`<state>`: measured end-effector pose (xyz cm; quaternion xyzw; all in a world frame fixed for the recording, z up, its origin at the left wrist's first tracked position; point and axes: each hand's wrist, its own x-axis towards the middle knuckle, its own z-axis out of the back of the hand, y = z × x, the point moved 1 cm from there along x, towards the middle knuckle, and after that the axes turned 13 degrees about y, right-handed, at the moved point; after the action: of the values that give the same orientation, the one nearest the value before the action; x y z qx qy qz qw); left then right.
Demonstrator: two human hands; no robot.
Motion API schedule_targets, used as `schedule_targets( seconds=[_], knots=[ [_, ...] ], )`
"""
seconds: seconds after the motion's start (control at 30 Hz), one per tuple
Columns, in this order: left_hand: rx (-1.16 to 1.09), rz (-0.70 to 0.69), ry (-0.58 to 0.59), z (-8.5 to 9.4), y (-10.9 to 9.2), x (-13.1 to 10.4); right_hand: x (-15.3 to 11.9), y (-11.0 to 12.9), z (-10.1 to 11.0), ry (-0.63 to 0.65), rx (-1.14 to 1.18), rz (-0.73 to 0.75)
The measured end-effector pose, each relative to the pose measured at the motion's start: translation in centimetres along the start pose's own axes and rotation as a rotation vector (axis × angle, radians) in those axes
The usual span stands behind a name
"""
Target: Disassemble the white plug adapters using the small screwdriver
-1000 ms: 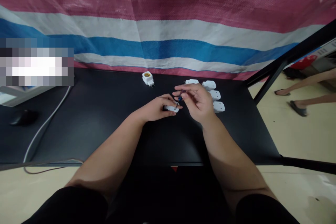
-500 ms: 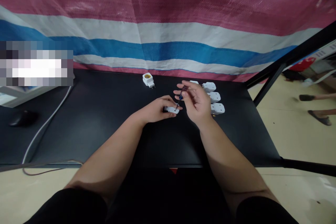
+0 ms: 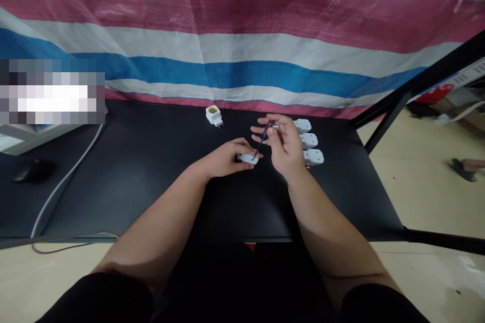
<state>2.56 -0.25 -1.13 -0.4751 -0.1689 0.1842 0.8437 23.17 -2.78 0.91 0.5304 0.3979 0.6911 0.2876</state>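
My left hand [image 3: 231, 158] is closed around a white plastic lamp socket adapter [image 3: 248, 159], pressing it against the black table; the fingers hide part of it. In my right hand [image 3: 284, 146] is a small screwdriver [image 3: 264, 135] with a clear and blue handle, pinched by the thumb and forefinger while the other fingers stay apart. Its tip touches the top face of the adapter, at what looks like a screw hole. Just right of my right hand stand several similar white adapters [image 3: 313, 156], partly hidden by it.
Another white adapter [image 3: 213, 115] lies at the back, its round socket and plug pins showing. At the left are a black mouse [image 3: 34, 170], a white cable [image 3: 68, 176] and a partly blurred-out device. A striped sheet [image 3: 242, 75] hangs behind; a black metal frame [image 3: 397, 106] borders the right.
The right thumb and fingers have shifted slightly around the screwdriver handle, showing more of it. The left hand and adapter hold still. At far right, a person's foot has moved.
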Motion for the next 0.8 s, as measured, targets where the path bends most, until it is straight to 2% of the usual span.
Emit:
schedule_targets(
  seconds=[0.13, 0.4, 0.6, 0.67, 0.8],
  knots=[
    [-0.002, 0.0, 0.0, 0.0, 0.0, 0.0, 0.0, -0.4, 0.0, -0.024, -0.041, 0.029],
    [0.005, -0.017, 0.005, 0.0, 0.1, 0.1, -0.4, 0.7, 0.0, 0.076, -0.24, 0.161],
    [0.025, -0.024, -0.011, 0.1, -0.2, 0.1, 0.2, 1.9, 0.1, 0.046, -0.402, 0.373],
    [0.02, -0.026, -0.007, 0.0, -0.1, 0.1, 0.2, 2.2, 0.0, 0.103, -0.344, 0.361],
    [0.007, -0.041, -0.016, 0.0, 0.1, 0.1, -0.3, 2.6, -0.2, 0.196, -0.172, 0.22]
  ],
)
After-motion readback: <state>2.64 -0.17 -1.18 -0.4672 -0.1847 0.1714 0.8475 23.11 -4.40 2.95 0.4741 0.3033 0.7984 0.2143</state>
